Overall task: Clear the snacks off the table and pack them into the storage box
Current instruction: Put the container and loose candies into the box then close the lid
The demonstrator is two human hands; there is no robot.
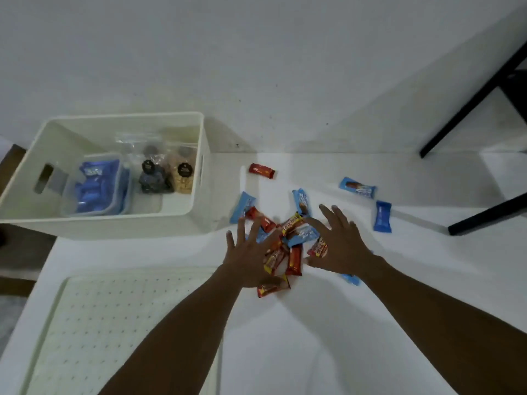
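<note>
A pile of red, yellow and blue snack bars [293,240] lies on the white table [313,323]. My left hand [251,255] and my right hand [339,243] hover on either side of the pile, fingers spread, holding nothing. Loose bars lie farther out: a red one [261,171], a blue one [358,187] and another blue one [382,216]. The white storage box [199,138] stands at the back left. It holds a clear tub of blue packets [95,185] and two bagged snacks [168,173].
The box lid [114,323], white with a dotted surface, lies flat at the front left. Black chair legs [470,109] stand at the back right. A white wall runs behind the table, and the table's left edge drops to a brown floor.
</note>
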